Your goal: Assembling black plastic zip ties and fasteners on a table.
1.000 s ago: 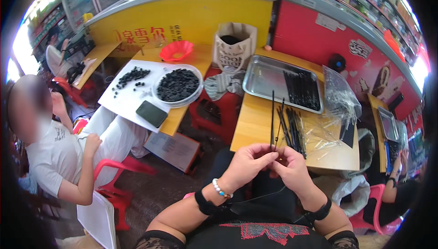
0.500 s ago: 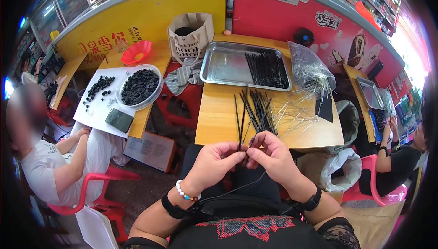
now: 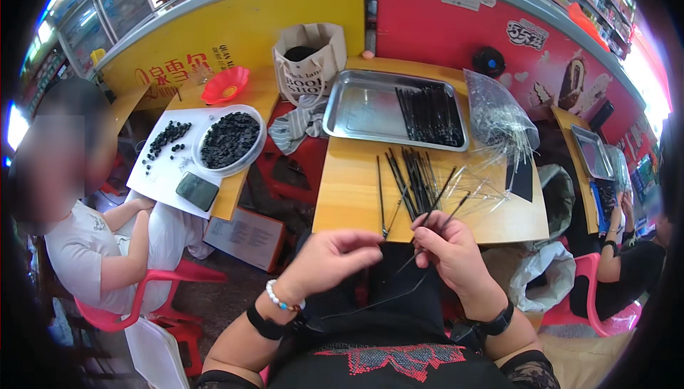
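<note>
My right hand (image 3: 450, 250) is closed around a couple of thin black rods (image 3: 443, 191), whose upper ends slant up over the table edge. My left hand (image 3: 342, 261) hovers to its left, thumb and forefinger apart, with nothing visible between them. A loose pile of black rods (image 3: 415, 188) lies on the wooden table (image 3: 349, 175) just beyond my hands. Beside the pile, thin silvery wires (image 3: 476, 188) are scattered. A metal tray (image 3: 360, 107) farther back holds many black rods in its right half. From my right hand a thin dark line trails down over my lap.
A clear plastic bag of silvery wires (image 3: 499, 115) stands right of the tray, and a cloth tote bag (image 3: 331, 58) behind it. At left, a white tub (image 3: 258, 143) of black pieces and a phone (image 3: 197, 191) rest on another table. People sit on both sides.
My hands have moved apart; before, they met at their fingertips. The right hand now shows rods slanting upward from its fingers. The whole view has shifted slightly.
</note>
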Demonstrator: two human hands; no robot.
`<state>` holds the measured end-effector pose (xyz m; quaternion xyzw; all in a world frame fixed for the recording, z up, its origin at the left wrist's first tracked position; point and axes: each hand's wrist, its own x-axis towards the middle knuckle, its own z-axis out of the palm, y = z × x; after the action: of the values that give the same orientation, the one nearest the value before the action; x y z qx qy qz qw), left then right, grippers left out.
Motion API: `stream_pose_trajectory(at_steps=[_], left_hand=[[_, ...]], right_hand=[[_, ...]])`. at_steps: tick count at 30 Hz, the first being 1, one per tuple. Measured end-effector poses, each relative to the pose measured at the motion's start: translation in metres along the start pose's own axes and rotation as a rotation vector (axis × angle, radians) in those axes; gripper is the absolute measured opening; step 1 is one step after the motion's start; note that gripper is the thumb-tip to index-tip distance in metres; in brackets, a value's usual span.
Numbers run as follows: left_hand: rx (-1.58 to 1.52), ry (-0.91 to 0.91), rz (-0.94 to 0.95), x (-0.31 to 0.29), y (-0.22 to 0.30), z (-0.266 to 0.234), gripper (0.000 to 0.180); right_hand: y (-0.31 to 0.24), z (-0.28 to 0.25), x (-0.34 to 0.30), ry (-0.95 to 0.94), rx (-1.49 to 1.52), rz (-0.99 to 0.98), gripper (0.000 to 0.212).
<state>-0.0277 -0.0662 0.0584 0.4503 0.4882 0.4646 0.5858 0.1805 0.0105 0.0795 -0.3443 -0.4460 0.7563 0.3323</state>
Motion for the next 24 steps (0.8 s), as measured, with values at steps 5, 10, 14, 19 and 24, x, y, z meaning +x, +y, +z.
stream_pose_trajectory(at_steps=[5, 10, 14, 19, 24], left_hand=[[-0.344, 0.69, 0.005, 0.027, -0.015, -0.108, 0.026], [-0.852, 1.021, -0.12, 0.053, -0.055, -0.209, 0.05], [-0.832, 0.948, -0.147, 0.073, -0.059, -0.245, 0.075], [-0.793, 0.92, -0.268, 0.08, -0.06, -0.27, 0.032], [-0.794, 0.944, -0.2, 0.081, -0.059, -0.269, 0.021]], right_hand=[[0.004, -0.008, 0.004, 0.071, -0.015, 0.028, 0.012], [0.01, -0.008, 0.012, 0.111, -0.031, 0.041, 0.011], [0.013, -0.008, 0.02, 0.184, -0.029, 0.04, 0.008], [0.018, -0.007, 0.036, 0.211, -0.023, 0.06, 0.006], [0.019, -0.002, 0.05, 0.24, -0.051, 0.07, 0.006]])
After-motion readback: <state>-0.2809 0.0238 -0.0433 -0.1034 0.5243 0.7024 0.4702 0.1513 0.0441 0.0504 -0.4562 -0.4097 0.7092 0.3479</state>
